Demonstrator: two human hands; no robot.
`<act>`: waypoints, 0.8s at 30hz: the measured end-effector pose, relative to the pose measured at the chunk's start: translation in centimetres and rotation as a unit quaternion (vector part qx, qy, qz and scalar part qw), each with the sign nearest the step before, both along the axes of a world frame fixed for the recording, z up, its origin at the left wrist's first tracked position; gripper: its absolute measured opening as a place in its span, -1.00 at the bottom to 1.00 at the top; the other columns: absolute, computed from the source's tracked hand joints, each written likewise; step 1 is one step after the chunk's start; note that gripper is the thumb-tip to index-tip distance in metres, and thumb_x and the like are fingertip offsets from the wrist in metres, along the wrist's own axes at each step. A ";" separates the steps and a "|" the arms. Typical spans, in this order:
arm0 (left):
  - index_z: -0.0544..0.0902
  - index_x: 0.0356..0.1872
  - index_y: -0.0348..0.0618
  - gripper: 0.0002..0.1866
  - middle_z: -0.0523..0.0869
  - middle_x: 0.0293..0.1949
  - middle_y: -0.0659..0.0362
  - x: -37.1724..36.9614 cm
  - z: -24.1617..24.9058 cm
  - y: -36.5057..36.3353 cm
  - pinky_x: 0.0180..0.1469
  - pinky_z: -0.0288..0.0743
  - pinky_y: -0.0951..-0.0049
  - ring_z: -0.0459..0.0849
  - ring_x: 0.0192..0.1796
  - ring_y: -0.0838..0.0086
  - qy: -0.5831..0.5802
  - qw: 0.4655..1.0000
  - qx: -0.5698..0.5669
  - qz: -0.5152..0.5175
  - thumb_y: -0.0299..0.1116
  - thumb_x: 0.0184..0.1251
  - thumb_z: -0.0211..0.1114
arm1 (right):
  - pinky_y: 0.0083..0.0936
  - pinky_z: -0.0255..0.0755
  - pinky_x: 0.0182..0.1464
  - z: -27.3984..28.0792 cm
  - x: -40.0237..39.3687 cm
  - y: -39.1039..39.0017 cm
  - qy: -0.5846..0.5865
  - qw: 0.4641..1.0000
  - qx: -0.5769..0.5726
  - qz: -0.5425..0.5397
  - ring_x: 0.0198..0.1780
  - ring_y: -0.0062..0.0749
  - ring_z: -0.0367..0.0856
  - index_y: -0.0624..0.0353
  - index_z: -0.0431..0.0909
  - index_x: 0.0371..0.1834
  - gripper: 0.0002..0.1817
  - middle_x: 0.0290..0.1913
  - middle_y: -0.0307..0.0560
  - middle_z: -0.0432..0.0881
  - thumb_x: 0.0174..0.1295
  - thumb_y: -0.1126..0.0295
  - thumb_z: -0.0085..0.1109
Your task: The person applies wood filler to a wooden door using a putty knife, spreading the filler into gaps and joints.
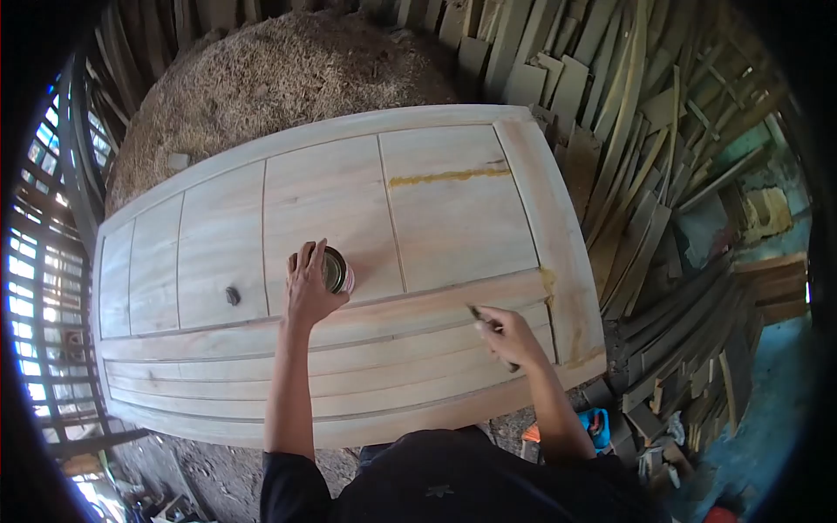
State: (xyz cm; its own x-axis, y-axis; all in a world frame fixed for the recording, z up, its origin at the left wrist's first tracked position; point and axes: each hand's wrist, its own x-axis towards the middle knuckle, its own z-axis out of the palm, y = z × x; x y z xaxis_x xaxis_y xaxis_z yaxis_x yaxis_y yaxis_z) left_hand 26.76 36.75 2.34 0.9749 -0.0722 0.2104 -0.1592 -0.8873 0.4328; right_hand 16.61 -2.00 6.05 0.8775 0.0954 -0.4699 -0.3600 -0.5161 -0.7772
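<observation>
Left fingers (305, 256): curled round the side of an open can (334, 269), thumb on its near side
Can: over the middle of the wooden panel (453, 227); I can't tell whether its base touches the wood, nor what is inside
Can risk: with only one hand on it, a slip or a tilt could spill whatever it holds across the boards
Right fingers (493, 317): pinching a slim dark tool (476, 313), its tip pointing off to my left
Tool risk: too steep an angle or too hard a push could score the pale surface
Yellowish streak (449, 177): across the far right section; if it is wet, a dragged sleeve or wrist could smear it
Dark lump (232, 296): loose on the panel, left of the can; a careless elbow could knock it
Sawdust heap (261, 91): beyond the far edge; blown grit could stick to anything tacky
</observation>
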 end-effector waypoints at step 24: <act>0.22 0.58 -0.10 -0.17 0.45 0.39 0.13 -12.1 -7.1 5.7 0.46 0.30 0.03 0.44 0.43 0.25 -0.033 0.536 -0.825 0.176 0.13 0.49 0.28 | -0.15 0.60 -0.04 6.4 12.5 21.7 -0.379 0.822 -0.200 0.375 -0.16 0.16 0.71 0.19 0.71 -0.04 -0.83 -0.08 0.15 0.75 0.36 0.44 0.25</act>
